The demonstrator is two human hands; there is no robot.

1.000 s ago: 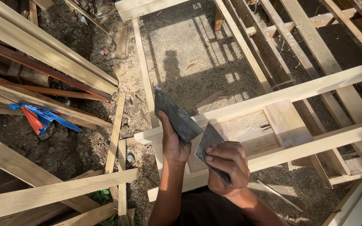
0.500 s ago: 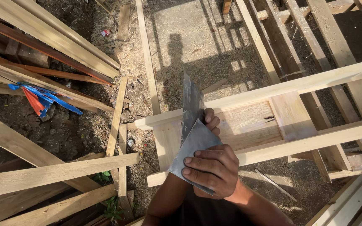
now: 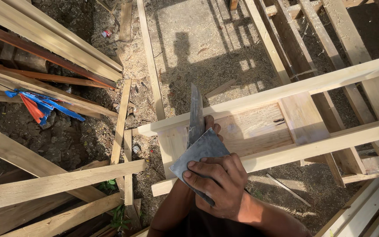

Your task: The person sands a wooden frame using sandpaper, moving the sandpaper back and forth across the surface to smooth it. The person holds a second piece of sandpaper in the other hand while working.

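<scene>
— What is different from a moment ago?

— Not much. The grey, flat metal blade (image 3: 197,140) was leaning over a second ago. Then it stood up on its thin edge, and it stands the same way now, pointing away from the person. The hands have hardly moved since half a second ago.

— What are the hands doing?

— The right hand (image 3: 218,182) is on top, fingers curled and clamped on the wide grey end of the blade. The left hand (image 3: 211,127) is tucked behind the blade. Only its fingertips peek out, pressed against the metal. So both hands are close together on that one thing.

— Where is the blade?

— Over the pale wooden frame (image 3: 259,127), right above the flat board in the middle of it. I cannot tell if its tip touches the wood.

— What does the frame sit on?

— It stands over a dirt floor (image 3: 207,48) with sawdust and wood chips, all in bright sun. The person's shadow falls on that floor. Long pale planks (image 3: 44,184) lie stacked on the left. A blue and orange rag (image 3: 40,105) hangs among them. More wooden slats (image 3: 330,39) lie at the top right.
</scene>
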